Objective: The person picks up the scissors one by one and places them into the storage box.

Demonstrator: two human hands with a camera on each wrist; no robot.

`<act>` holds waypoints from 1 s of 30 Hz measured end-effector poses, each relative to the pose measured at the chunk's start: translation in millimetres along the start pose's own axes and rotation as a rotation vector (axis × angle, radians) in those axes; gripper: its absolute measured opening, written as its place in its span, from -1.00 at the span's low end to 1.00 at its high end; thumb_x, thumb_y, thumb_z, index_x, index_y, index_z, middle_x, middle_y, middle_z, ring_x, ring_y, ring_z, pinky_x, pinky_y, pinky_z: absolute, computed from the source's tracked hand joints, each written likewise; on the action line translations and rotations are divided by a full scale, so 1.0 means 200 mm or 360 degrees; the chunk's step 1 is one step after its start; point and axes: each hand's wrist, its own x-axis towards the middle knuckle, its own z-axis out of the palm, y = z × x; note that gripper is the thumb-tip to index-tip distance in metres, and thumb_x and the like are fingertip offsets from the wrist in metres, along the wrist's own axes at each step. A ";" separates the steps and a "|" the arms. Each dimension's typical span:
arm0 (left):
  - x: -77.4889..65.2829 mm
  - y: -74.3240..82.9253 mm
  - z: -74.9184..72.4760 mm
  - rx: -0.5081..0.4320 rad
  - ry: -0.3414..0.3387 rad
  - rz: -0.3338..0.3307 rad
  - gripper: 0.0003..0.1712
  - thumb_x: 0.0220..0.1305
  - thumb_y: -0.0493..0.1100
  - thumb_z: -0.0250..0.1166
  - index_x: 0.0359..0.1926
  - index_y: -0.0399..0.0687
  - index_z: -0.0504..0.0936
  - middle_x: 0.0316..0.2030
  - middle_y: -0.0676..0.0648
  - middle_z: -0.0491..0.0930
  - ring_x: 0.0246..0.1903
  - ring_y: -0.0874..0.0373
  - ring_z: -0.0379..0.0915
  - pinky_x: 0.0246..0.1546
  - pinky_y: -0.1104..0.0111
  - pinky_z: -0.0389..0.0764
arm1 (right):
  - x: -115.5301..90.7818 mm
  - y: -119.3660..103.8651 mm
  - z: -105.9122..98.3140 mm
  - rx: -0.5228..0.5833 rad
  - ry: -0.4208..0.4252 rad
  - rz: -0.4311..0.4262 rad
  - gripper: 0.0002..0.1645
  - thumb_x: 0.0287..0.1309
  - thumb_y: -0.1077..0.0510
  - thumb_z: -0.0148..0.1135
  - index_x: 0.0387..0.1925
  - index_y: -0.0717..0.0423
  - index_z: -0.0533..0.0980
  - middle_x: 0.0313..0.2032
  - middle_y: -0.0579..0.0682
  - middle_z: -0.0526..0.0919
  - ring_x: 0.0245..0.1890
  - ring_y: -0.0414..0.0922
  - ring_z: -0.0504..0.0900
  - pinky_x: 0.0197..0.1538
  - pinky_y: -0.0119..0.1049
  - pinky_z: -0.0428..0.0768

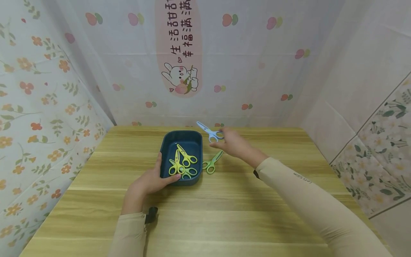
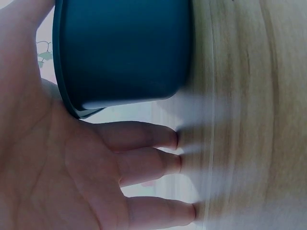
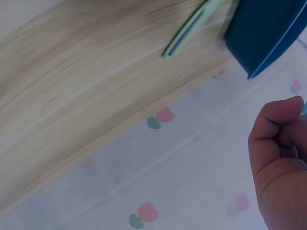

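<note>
My right hand (image 1: 232, 142) pinches a pair of light blue scissors (image 1: 210, 132) by the handle loops, raised beyond the right side of a dark blue plastic bin (image 1: 199, 157). The blades point up and left. In the right wrist view that hand (image 3: 280, 158) has curled fingers, and the scissors are almost wholly out of frame. My left hand (image 1: 152, 180) holds the bin's near left corner, thumb over the near rim and index finger along the left side. Its other fingers (image 2: 148, 163) reach down to the tabletop. Yellow scissors (image 1: 176, 167) and green scissors (image 1: 192, 172) lie inside the bin.
One more pair of green scissors (image 1: 210, 166) lies on the wooden table (image 1: 224, 221), close against the bin's right side. Patterned curtains (image 1: 257, 71) hang behind the table and along both sides. A dark wrist strap piece (image 1: 151, 215) juts from the left wrist.
</note>
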 end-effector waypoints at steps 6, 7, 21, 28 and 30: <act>0.00 -0.01 0.01 0.0002 0.0008 0.0008 0.59 0.21 0.67 0.25 0.70 -0.04 -0.57 0.55 -0.56 0.20 0.44 -0.41 0.37 0.42 -0.23 0.44 | -0.01 -0.04 0.01 0.0043 -0.0031 0.0006 -0.05 0.33 -0.22 0.46 0.43 0.31 0.33 0.12 0.24 0.70 -0.21 -0.01 0.64 -0.21 -0.22 0.56; 0.00 -0.01 0.01 0.0001 0.0009 0.0009 0.59 0.21 0.67 0.25 0.70 -0.03 -0.57 0.55 -0.56 0.20 0.44 -0.41 0.37 0.43 -0.23 0.43 | -0.01 -0.05 0.02 0.0047 -0.0038 0.0012 -0.07 0.33 -0.22 0.46 0.41 0.31 0.34 0.12 0.24 0.70 -0.23 -0.02 0.63 -0.24 -0.24 0.55; 0.01 -0.01 0.01 0.0014 0.0005 0.0002 0.59 0.20 0.68 0.23 0.70 -0.04 -0.56 0.56 -0.57 0.17 0.45 -0.44 0.34 0.43 -0.28 0.42 | -0.03 -0.17 0.11 -0.0106 -0.0166 0.0076 0.00 0.30 -0.34 0.43 0.40 0.33 0.39 0.03 0.17 0.72 -0.06 -0.04 0.71 0.04 -0.14 0.72; 0.01 -0.01 0.01 0.0016 0.0007 0.0005 0.58 0.21 0.69 0.22 0.70 -0.03 -0.57 0.56 -0.56 0.17 0.45 -0.42 0.35 0.44 -0.26 0.42 | -0.03 -0.24 0.14 -0.0275 -0.0198 0.0020 -0.37 0.20 -0.36 0.49 -0.39 0.12 0.56 -0.59 -0.12 0.43 -0.62 -0.21 0.40 -0.50 -0.35 0.31; 0.00 -0.01 0.01 0.0015 0.0007 0.0004 0.59 0.21 0.69 0.22 0.70 -0.04 -0.57 0.55 -0.57 0.18 0.44 -0.42 0.37 0.43 -0.26 0.42 | -0.03 -0.26 0.15 -0.0319 -0.0192 0.0014 -0.33 0.18 -0.40 0.49 -0.55 0.05 0.49 -0.64 -0.15 0.36 -0.66 -0.22 0.36 -0.53 -0.35 0.26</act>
